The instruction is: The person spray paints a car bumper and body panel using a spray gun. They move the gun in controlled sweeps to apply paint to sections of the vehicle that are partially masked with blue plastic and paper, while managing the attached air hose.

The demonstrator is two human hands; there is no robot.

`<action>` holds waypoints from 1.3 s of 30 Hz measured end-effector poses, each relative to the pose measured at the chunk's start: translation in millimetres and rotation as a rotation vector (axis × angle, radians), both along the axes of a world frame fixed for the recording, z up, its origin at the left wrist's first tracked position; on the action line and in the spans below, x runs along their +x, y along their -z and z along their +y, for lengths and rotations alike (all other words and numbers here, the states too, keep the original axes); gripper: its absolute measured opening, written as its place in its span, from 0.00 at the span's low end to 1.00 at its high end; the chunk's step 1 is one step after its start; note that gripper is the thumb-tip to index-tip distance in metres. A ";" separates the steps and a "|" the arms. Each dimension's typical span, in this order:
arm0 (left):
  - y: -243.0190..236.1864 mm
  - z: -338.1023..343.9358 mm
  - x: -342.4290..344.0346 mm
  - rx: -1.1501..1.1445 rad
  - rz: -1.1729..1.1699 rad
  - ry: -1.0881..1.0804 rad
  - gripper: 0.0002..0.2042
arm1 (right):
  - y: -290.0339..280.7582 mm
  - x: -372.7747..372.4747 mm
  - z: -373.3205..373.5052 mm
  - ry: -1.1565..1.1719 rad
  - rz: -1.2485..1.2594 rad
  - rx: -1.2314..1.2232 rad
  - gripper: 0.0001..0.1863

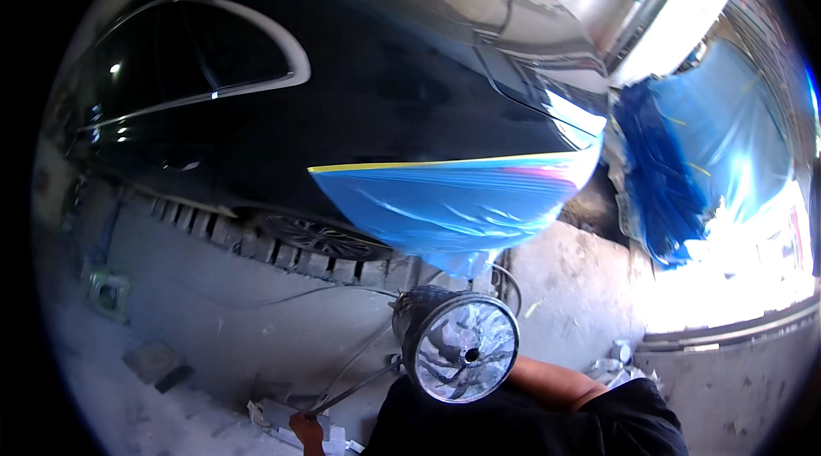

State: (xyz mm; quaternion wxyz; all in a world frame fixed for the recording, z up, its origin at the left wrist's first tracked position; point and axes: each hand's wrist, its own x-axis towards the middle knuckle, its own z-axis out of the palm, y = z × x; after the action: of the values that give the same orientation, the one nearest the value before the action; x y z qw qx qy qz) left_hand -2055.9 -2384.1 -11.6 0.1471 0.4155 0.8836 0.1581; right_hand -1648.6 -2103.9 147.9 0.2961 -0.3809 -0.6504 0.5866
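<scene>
In front of my body is a black cylinder (466, 349) with a round, grey-and-white mottled face and a small dark hole in it. I cannot make out its kind. A thin dark bar or hose (355, 389) runs from its left side down to my left hand (306, 430), whose fingers are closed on its end. From the right, my bare right forearm reaches behind the cylinder, which hides that hand and its fingers. Just beyond stands a black car (385, 105), its rear lower corner covered by blue masking film (453, 204) edged with yellow tape (445, 162).
Blue sheeting (718, 139) covers a large shape at the right, near a bright opening. A cable (291, 295) trails over the grey floor. A flat dark piece (158, 364) and a pale greenish object (109, 293) lie left. Crumpled wrapping and a can (621, 351) sit right.
</scene>
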 end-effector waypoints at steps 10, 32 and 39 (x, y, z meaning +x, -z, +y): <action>43.9 21.3 17.2 -0.126 0.002 0.283 0.09 | -57.4 39.8 6.1 0.232 -0.073 0.261 0.30; -20.8 156.0 269.6 -0.542 -0.142 0.323 0.25 | 10.3 335.3 138.2 -0.104 0.164 0.172 0.31; -45.7 202.0 353.2 -0.611 -0.111 0.296 0.25 | 12.5 403.9 168.3 -0.088 0.258 0.151 0.33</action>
State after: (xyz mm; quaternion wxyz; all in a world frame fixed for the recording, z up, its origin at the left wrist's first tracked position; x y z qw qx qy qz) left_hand -1702.6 -2182.1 34.1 0.3341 0.4667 0.8109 -0.1145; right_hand -1244.8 -1935.6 135.4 0.3789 -0.2503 -0.6655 0.5924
